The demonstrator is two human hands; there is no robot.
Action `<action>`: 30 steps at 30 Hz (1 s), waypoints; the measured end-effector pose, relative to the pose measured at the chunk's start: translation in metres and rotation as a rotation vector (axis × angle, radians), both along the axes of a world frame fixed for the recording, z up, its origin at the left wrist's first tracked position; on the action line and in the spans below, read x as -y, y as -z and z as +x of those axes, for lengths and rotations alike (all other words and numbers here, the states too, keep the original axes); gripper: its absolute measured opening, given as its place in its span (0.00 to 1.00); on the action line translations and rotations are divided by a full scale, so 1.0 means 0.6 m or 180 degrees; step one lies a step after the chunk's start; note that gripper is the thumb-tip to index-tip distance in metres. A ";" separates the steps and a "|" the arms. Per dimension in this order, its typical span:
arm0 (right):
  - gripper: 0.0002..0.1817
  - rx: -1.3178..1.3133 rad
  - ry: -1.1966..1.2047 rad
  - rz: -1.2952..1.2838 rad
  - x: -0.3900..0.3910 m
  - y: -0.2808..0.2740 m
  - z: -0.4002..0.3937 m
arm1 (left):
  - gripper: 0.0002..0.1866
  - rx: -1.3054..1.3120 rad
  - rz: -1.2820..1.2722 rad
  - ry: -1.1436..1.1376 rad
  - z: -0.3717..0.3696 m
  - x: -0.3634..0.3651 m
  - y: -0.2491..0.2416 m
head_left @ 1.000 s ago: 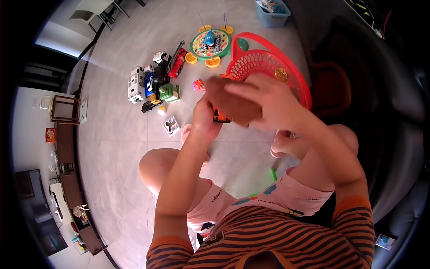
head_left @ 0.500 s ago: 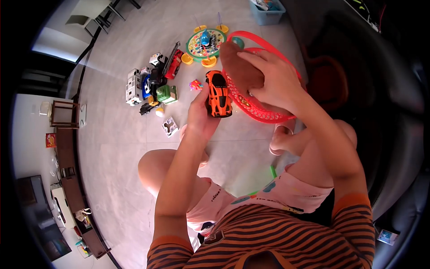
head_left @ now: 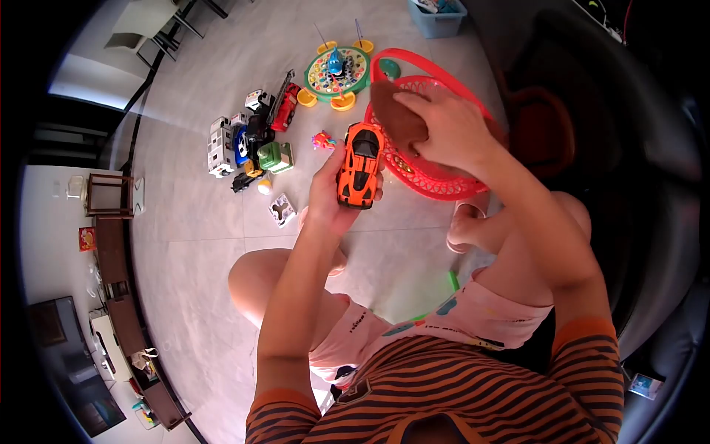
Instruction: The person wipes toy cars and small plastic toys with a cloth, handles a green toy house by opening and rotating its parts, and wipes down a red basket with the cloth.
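My left hand (head_left: 326,194) is closed around an orange toy car (head_left: 362,164), its black windows and roof facing up. Bunched under the fingers of my right hand (head_left: 457,132) is a brown cloth (head_left: 397,118), held over a red plastic basket (head_left: 444,194) with a lattice wall. The cloth and hand hide much of the basket's inside. Between the car and the toy vehicles, a small pink toy (head_left: 323,140) lies on the floor.
Several toy vehicles, including a red fire truck (head_left: 285,106) and a green truck (head_left: 275,157), stand to the left. A round fishing game (head_left: 316,80) sits farther forward. Also present are a blue bin (head_left: 438,24), a small patterned box (head_left: 282,210) and a dark sofa (head_left: 629,200).
The toy car has come slightly nearer to me and tilted the other way. The brown cloth and my right hand have shifted slightly; less of the cloth sticks out past the fingers.
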State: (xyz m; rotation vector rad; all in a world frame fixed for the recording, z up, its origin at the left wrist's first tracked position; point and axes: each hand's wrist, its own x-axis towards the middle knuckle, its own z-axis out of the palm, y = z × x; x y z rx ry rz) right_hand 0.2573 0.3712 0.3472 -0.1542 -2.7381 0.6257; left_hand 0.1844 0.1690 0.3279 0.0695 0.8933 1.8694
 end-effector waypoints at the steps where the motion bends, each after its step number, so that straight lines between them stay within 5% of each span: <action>1: 0.37 -0.0064 0.0046 0.0063 -0.008 -0.002 0.000 | 0.22 -0.0017 -0.0057 -0.0075 0.003 -0.003 -0.007; 6: 0.38 -0.0706 -0.0671 -0.0207 0.011 -0.039 0.012 | 0.21 0.0127 0.0334 -0.0367 -0.014 0.006 0.004; 9: 0.39 -0.0393 -0.1236 -0.0272 0.052 -0.029 0.038 | 0.19 0.0288 -0.0393 -0.1295 0.007 -0.012 -0.020; 10: 0.39 -0.0182 -0.1501 -0.0262 0.064 -0.026 0.040 | 0.17 -0.0387 0.0002 -0.0533 -0.015 0.008 0.011; 14: 0.37 0.0025 -0.1149 -0.0206 0.060 -0.025 0.030 | 0.19 0.0435 -0.0508 -0.1261 0.004 -0.009 -0.014; 17: 0.35 0.0319 -0.0591 -0.0409 0.020 -0.015 0.008 | 0.21 0.0337 0.0565 -0.0087 -0.034 0.019 0.041; 19: 0.35 0.0851 -0.0232 -0.0121 -0.003 -0.019 0.003 | 0.20 0.0193 -0.0033 -0.0478 -0.017 0.002 0.007; 22: 0.36 0.0203 -0.0030 -0.0079 0.001 -0.032 0.008 | 0.20 0.0025 -0.0287 -0.0808 -0.014 -0.005 -0.006; 27: 0.37 -0.0401 -0.1008 -0.0426 0.021 -0.044 0.025 | 0.20 0.0035 -0.0482 -0.0802 -0.027 0.007 0.005; 28: 0.38 -0.0284 -0.1194 -0.0467 0.029 -0.050 0.032 | 0.18 0.0200 0.0276 -0.0385 -0.038 0.018 0.019; 30: 0.40 -0.0107 -0.1425 -0.0367 0.049 -0.051 0.043 | 0.17 0.0275 -0.0148 -0.0675 -0.022 0.005 0.014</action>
